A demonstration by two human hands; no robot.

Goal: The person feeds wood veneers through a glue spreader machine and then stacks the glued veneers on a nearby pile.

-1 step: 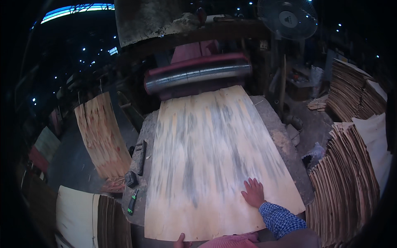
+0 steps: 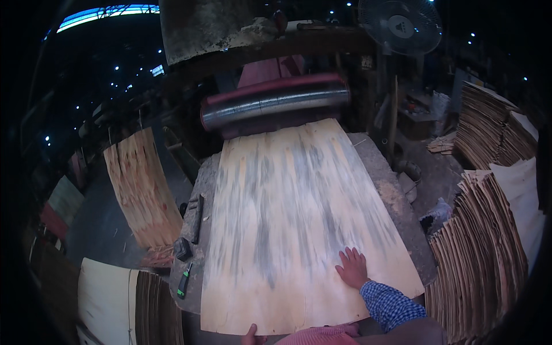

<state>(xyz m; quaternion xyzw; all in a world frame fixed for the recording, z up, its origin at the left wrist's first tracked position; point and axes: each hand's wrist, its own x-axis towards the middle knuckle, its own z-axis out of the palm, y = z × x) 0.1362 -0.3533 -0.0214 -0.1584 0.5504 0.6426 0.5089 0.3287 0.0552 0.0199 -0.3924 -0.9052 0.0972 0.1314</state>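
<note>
Lying splayed, the right hand (image 2: 352, 269) touches thin, grey-streaked veneer (image 2: 287, 230).

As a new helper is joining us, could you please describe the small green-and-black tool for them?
Find the large pale wood sheet before the metal roller. On the worktable, beside the sheet's lower left edge, lies the slim tool. Bright green marks set it apart from the dark block and bar beyond it.
</note>
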